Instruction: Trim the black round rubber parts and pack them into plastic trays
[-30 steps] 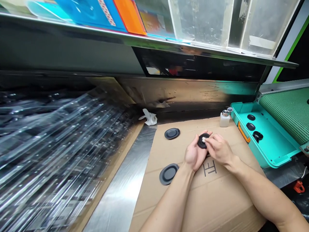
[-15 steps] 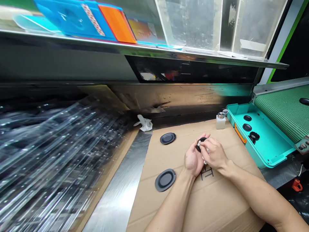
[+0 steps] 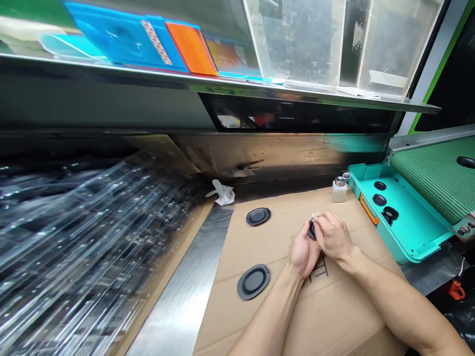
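My left hand [image 3: 304,251] is closed around a small black round part [image 3: 311,230], low over the cardboard [image 3: 326,316]. Against the same part my right hand [image 3: 333,234] presses with closed fingers; a bit of something white shows at its fingertips, too small to make out fully. Much of the part is hidden by the fingers. To the left, two black oval discs lie flat on the cardboard, an upper one [image 3: 258,216] and a lower one [image 3: 254,282].
A teal tray [image 3: 426,242] with several black parts stands at the right, beside a green conveyor belt [image 3: 434,168]. A small bottle [image 3: 339,190] stands near the tray. White crumpled tissue [image 3: 223,193] lies behind; clear plastic pieces [image 3: 92,237] fill the left. A metal shelf [image 3: 315,94] runs above.
The black part has turned in my hands and more of it is now covered. My right fingers have shifted up to its upper edge. The camera view has moved slightly.
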`<state>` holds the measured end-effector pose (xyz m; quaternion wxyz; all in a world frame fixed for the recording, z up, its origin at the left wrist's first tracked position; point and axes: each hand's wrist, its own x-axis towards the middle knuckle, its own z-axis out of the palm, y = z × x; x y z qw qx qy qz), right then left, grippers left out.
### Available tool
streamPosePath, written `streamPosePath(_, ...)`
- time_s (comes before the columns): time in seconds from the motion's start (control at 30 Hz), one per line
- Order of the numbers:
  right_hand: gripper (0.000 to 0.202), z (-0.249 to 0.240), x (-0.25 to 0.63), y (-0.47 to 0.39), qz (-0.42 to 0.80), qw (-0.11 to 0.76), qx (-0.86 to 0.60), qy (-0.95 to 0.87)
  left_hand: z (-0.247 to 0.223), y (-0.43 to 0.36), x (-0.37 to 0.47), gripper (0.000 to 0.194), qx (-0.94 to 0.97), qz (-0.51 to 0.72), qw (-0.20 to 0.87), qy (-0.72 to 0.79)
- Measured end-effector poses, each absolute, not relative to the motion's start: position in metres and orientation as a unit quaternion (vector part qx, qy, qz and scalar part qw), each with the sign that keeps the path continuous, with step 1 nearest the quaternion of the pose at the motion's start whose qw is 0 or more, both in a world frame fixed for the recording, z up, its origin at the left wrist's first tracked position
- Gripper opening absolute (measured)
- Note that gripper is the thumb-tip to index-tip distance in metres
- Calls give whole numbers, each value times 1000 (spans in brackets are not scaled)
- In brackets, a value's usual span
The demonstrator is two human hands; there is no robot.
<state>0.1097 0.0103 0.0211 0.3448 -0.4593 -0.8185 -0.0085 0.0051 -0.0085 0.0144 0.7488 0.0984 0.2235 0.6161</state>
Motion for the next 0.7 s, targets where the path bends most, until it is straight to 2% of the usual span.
streamPosePath(0.23,12,15,106,6,-19,266,-509,-818,15,-4,-3,39,79,634,722,266)
streamPosePath(0.53,15,15,104,12,-13,326,-487,-810,10,-8,10,40,111,613,740,252)
streamPosePath(0.6,14,14,102,12,-8,325,-467,-822,12,-6,8,38,104,609,741,263)
streamPosePath(0.7,15,14,113,20,-20,296,-517,-803,17,-2,-4,37,102,629,721,272)
